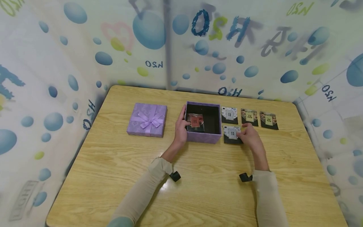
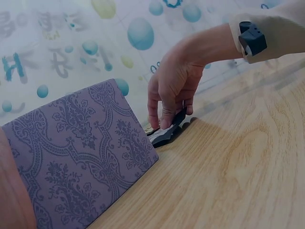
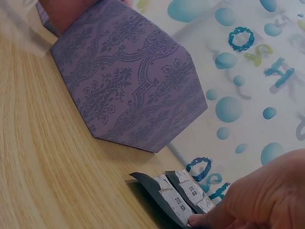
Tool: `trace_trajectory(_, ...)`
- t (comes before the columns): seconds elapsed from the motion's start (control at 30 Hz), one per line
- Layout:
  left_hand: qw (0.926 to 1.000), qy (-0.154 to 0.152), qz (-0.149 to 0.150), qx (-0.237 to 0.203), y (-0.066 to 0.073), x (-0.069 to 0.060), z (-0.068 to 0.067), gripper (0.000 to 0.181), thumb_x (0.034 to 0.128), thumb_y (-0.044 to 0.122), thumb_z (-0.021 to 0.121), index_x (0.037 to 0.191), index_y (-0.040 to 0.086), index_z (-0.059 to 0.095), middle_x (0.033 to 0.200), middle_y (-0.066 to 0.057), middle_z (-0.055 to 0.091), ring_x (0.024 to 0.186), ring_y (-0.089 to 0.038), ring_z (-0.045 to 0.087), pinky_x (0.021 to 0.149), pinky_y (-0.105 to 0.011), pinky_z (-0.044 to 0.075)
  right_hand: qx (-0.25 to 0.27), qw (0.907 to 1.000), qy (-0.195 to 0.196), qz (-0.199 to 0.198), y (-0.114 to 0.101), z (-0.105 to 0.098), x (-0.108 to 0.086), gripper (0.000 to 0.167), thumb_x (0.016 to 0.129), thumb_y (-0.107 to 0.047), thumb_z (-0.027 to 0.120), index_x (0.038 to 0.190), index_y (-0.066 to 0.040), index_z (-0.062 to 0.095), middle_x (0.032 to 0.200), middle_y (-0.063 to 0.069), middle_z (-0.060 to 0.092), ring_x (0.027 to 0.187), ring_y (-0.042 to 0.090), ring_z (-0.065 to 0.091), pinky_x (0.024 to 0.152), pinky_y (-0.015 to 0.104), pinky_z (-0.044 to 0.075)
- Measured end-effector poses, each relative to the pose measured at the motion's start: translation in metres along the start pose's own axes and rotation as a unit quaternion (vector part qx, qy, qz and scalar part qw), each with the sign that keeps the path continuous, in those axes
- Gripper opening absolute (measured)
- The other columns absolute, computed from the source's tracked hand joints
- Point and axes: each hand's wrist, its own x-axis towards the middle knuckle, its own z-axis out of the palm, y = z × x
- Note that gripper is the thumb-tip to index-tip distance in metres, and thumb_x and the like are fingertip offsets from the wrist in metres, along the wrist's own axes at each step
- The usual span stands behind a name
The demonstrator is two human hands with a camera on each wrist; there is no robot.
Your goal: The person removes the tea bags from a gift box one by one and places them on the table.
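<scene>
On the pale wood-grain tabletop [image 1: 210, 186]: an open purple patterned box with a black interior [image 1: 202, 137] stands near the middle; its square purple lid with a lilac ribbon bow [image 1: 147, 119] lies apart to the left, presumably to leave working room.
Left hand [image 1: 180, 128]: grips the box's left wall, thumb over the rim, fingers along the outside; likely steadying it.
Right hand [image 1: 251, 136]: pinches the right edge of a thin black packet with a white-and-blue front [image 1: 231, 134], just beside the box's right side. Edge hold leaves most of the print uncovered.
Row behind: a matching white-and-blue packet [image 1: 229, 115], then one black packet with a brown-and-yellow front [image 1: 249, 117] and a similar brown-and-yellow packet [image 1: 269, 120] at the far right; gaps probably keep each easy to pick out.
Inside the box: a dark packet with a red label [image 1: 195, 122] by the left wall; flat or leaning, cannot tell.
Hard to make out: lettering too small to read; box walls hide the interior from both wrist views, which also crop the wearer's own hand; whether the pinched packet wholly clears the wood is unclear.
</scene>
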Motion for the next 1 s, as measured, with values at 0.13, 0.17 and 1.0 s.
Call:
trace_trajectory(0.13, 1.0000, -0.004, 0.001, -0.008, -0.001, 0.000, -0.001, 0.076, 0.0902, -0.013, 0.026, 0.165, -0.001, 0.023, 0.172, -0.016, 0.021, 0.159, -0.029, 0.017, 0.119, -0.059, 0.021, -0.016, 0.9999, -0.003, 0.002, -0.001, 0.001, 0.000, 0.066, 0.106, -0.018, 0.057, 0.155, 0.012, 0.025, 0.112, 0.027, 0.064, 0.104, 0.042, 0.064, 0.089, 0.054, 0.049)
trace_trajectory(0.17, 0.9999, -0.006, 0.003, -0.012, -0.001, 0.000, -0.001, 0.076, 0.0904, -0.013, 0.026, 0.165, -0.001, 0.023, 0.172, -0.016, 0.021, 0.159, -0.029, 0.016, 0.118, -0.060, 0.021, -0.019, 0.9998, -0.003, 0.003, -0.001, 0.001, 0.000, 0.066, 0.106, -0.018, 0.057, 0.155, 0.012, 0.025, 0.110, 0.027, 0.065, 0.103, 0.041, 0.064, 0.088, 0.053, 0.049)
trace_trajectory(1.0, 0.9998, -0.021, 0.000, -0.002, 0.026, -0.006, -0.003, 0.073, 0.0914, -0.013, 0.029, 0.163, -0.004, 0.023, 0.171, -0.019, 0.021, 0.159, -0.033, 0.015, 0.122, -0.059, 0.021, 0.060, 0.9820, 0.089, -0.155, -0.060, 0.015, -0.023, 0.031, 0.109, -0.019, 0.052, 0.119, 0.008, 0.063, 0.101, 0.025, 0.067, 0.083, 0.030, 0.060, 0.064, 0.027, 0.046)
